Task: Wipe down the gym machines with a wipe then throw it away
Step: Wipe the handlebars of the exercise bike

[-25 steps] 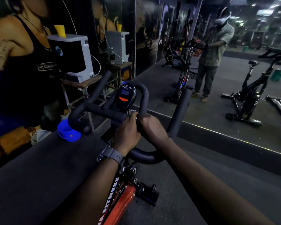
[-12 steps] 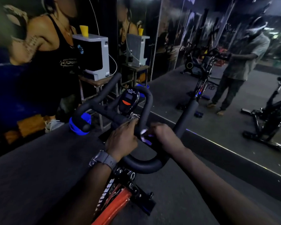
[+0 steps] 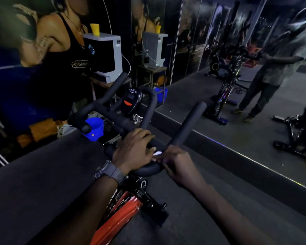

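Most of the wipe (image 3: 157,153) is hidden inside the right hand (image 3: 177,165), beside the handlebar (image 3: 147,169); only a pale scrap shows. The bike's orange frame (image 3: 120,218) below the handlebar is cut off by the bottom edge.

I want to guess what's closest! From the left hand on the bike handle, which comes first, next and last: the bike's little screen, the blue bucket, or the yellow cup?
From the left hand:
1. Little screen, just ahead, between the handlebars.
2. Blue bucket, on the floor to the left; close to the screen's rank, so hard to call.
3. Yellow cup, on the white machine by the far wall.

Dim gym, dark floor (image 3: 42,183), mirror wall (image 3: 237,76), poster (image 3: 48,50) at left.
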Demonstrator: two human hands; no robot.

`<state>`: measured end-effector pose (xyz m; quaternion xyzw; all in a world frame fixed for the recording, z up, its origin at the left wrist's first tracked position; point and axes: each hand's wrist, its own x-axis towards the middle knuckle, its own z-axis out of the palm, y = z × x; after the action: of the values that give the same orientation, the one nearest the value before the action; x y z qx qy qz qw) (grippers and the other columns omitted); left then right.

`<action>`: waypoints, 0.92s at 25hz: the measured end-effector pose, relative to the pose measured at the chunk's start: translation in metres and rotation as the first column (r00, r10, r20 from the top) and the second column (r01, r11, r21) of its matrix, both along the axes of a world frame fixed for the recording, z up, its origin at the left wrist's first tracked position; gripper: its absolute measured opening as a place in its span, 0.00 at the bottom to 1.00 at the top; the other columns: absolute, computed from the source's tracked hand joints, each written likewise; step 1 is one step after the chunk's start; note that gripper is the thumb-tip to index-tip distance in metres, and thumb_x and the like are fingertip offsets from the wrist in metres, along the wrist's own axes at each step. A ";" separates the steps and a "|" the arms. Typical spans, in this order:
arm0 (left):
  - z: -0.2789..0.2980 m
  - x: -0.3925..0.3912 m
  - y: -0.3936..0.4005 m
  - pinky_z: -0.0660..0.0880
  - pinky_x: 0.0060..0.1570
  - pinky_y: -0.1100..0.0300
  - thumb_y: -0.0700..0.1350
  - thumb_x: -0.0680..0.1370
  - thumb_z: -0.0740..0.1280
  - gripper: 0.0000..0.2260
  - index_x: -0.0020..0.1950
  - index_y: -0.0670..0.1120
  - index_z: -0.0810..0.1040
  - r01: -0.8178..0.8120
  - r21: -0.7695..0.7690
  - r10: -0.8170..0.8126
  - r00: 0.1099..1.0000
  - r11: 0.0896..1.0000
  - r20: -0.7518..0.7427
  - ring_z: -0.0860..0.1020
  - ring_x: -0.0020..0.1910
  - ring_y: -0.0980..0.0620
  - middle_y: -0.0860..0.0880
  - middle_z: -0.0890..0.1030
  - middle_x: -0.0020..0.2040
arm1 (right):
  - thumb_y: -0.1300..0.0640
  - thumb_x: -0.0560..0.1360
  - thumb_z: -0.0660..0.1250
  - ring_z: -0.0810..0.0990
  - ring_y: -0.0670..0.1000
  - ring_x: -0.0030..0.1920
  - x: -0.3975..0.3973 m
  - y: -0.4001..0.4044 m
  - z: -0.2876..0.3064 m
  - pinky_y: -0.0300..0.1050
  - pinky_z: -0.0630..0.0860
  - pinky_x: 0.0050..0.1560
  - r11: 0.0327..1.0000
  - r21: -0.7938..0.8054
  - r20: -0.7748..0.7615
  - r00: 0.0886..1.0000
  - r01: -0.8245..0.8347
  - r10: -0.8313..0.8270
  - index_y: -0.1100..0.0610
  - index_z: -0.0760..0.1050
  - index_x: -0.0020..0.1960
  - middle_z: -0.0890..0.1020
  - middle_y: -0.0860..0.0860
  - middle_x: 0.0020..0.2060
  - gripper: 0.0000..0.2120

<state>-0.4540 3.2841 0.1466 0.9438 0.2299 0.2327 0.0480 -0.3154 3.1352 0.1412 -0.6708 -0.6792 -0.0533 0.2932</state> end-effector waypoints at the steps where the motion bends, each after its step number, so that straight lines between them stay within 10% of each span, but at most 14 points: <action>1: 0.000 -0.002 0.000 0.72 0.63 0.50 0.54 0.74 0.65 0.20 0.63 0.47 0.80 0.040 0.024 -0.040 0.999 0.999 0.012 0.71 0.64 0.49 0.50 0.78 0.63 | 0.60 0.71 0.66 0.78 0.53 0.42 0.013 0.003 0.006 0.40 0.70 0.43 0.996 0.052 -0.054 0.996 0.079 -0.076 0.53 0.84 0.48 0.81 0.52 0.39 0.10; 3: 0.001 -0.006 -0.004 0.71 0.65 0.51 0.52 0.75 0.64 0.20 0.64 0.49 0.79 0.076 0.018 -0.076 0.997 0.997 0.007 0.71 0.65 0.51 0.53 0.79 0.64 | 0.57 0.73 0.63 0.80 0.56 0.41 0.017 0.003 0.009 0.42 0.72 0.43 0.965 0.123 -0.168 0.963 0.233 -0.212 0.54 0.84 0.48 0.81 0.53 0.39 0.11; 7: -0.005 -0.007 -0.011 0.67 0.70 0.52 0.49 0.73 0.61 0.22 0.68 0.52 0.77 0.128 -0.030 -0.128 0.992 0.991 -0.015 0.69 0.70 0.51 0.56 0.76 0.69 | 0.58 0.74 0.62 0.76 0.52 0.42 -0.018 -0.016 -0.011 0.42 0.70 0.41 0.997 0.056 -0.023 0.998 -0.050 0.051 0.54 0.80 0.50 0.77 0.52 0.38 0.09; 11: -0.005 -0.008 -0.015 0.64 0.72 0.54 0.46 0.72 0.65 0.24 0.69 0.53 0.76 0.090 -0.092 -0.091 0.996 0.992 -0.004 0.68 0.72 0.53 0.57 0.74 0.70 | 0.59 0.77 0.66 0.75 0.52 0.39 0.015 -0.003 0.007 0.49 0.75 0.39 0.950 0.184 -0.120 0.965 0.253 -0.234 0.53 0.79 0.40 0.75 0.50 0.35 0.07; 16: -0.004 -0.004 -0.010 0.66 0.68 0.57 0.47 0.73 0.66 0.20 0.65 0.53 0.79 0.089 -0.094 -0.088 0.996 0.992 0.017 0.71 0.68 0.56 0.58 0.77 0.66 | 0.56 0.76 0.63 0.77 0.53 0.47 -0.040 -0.025 -0.018 0.46 0.78 0.45 0.994 0.075 -0.074 0.994 0.083 -0.078 0.47 0.77 0.59 0.78 0.50 0.48 0.13; 23: 0.017 0.021 0.074 0.74 0.60 0.50 0.40 0.73 0.72 0.18 0.63 0.41 0.77 0.090 -0.254 -0.054 0.988 0.963 0.146 0.77 0.57 0.47 0.46 0.76 0.57 | 0.59 0.72 0.68 0.79 0.53 0.48 -0.031 0.033 0.011 0.46 0.75 0.44 0.965 -0.115 -0.001 0.971 0.237 -0.238 0.49 0.81 0.52 0.81 0.49 0.44 0.11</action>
<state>-0.4328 3.3585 0.1640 0.9188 0.2200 0.2633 0.1953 -0.3465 3.1686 0.1519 -0.7634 -0.5936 -0.0441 0.2508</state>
